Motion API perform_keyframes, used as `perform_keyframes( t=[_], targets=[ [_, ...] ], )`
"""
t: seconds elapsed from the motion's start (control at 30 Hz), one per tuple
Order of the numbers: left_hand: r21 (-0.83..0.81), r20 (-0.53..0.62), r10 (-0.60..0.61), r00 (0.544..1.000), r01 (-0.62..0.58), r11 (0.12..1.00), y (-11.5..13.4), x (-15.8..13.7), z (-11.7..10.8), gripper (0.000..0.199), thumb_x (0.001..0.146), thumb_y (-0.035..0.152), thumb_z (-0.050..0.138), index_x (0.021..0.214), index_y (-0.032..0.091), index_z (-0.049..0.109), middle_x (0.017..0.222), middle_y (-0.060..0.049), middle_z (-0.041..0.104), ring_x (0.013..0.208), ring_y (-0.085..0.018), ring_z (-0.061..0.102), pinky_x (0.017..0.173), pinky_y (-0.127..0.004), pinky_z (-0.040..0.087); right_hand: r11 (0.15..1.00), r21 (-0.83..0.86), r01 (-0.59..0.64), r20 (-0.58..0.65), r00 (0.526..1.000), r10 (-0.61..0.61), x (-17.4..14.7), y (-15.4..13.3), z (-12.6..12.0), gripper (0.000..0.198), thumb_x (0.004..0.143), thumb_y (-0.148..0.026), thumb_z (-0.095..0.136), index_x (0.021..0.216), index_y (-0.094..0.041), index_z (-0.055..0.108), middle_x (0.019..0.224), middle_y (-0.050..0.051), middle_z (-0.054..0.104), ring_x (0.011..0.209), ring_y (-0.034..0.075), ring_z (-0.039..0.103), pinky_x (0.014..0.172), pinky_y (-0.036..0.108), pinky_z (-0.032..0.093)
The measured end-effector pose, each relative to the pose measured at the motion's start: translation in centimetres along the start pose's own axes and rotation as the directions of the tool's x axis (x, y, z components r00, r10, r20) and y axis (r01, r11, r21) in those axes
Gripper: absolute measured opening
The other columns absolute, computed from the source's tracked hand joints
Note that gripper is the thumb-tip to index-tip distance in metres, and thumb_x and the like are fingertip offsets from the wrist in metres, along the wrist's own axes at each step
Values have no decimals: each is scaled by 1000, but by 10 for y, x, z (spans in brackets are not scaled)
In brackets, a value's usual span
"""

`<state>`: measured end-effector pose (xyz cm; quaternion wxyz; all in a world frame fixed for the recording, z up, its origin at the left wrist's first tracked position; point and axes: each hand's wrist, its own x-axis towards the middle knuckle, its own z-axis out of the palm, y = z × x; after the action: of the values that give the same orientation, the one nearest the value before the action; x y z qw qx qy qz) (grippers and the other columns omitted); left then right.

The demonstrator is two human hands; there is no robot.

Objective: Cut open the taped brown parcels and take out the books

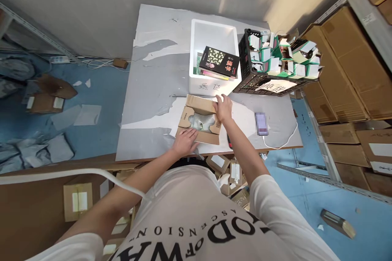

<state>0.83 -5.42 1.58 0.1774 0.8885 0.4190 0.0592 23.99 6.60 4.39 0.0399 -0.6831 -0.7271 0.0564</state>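
On the table before me lies an opened cardboard box (pixel 200 136), its flaps folded outward. Inside it sits something wrapped in clear, crinkled plastic (pixel 202 121); what it is I cannot make out. My left hand (pixel 185 142) grips the box's near left corner, fingers over the edge. At the far right side, my right hand (pixel 223 108) is closed on the flap, its fingers bent over the rim. A small red and black object (pixel 229 142) lies partly hidden beside my right forearm.
Behind the box stands a white foam bin (pixel 196 85) holding books (pixel 219 63). To its right is a black crate (pixel 254 81) packed with green and white cartons (pixel 280 59). A phone (pixel 261 123) with a cable lies at the right. Cardboard boxes (pixel 234 171) are below the table's front edge.
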Motion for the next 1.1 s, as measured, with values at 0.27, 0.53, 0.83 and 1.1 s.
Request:
perform_keyframes(
  t=[0.27, 0.53, 0.83, 1.1],
  targets=[
    [-37, 364, 27, 931, -14, 999, -26, 71, -45, 32, 84, 26, 44, 94, 23, 74, 87, -9, 73, 83, -25, 65, 82, -38, 45, 683, 55, 729, 377, 618, -690, -71, -9, 0, 31, 94, -18, 35, 106, -17, 64, 99, 10, 63, 94, 22, 52, 90, 37, 39],
    [152, 228, 80, 971, -116, 981, -53, 67, -50, 35, 78, 39, 52, 102, 25, 73, 97, -12, 72, 121, -37, 47, 111, -57, 4, 782, 53, 621, 388, 709, -589, -73, 1, -11, 26, 90, -17, 40, 89, -16, 66, 91, 11, 64, 94, 24, 54, 100, 42, 34],
    [189, 79, -222, 972, 204, 960, -62, 25, -26, 115, 70, 78, 42, 149, 1, 12, 156, -23, 9, 143, -38, 8, 110, -59, 10, 969, -127, 213, 362, 919, -155, -84, 0, -7, 39, 94, -42, 40, 105, -8, 57, 90, 18, 64, 88, 31, 57, 83, 43, 41],
    [121, 48, -280, 959, 273, 954, -59, 29, -16, 125, 62, 80, 52, 150, 2, 9, 155, -24, 8, 143, -39, 9, 110, -56, 17, 962, -24, 274, 433, 870, -236, -52, -53, 6, 54, 86, -38, 56, 133, -13, 44, 137, 18, 46, 124, 31, 44, 99, 40, 37]
  ],
)
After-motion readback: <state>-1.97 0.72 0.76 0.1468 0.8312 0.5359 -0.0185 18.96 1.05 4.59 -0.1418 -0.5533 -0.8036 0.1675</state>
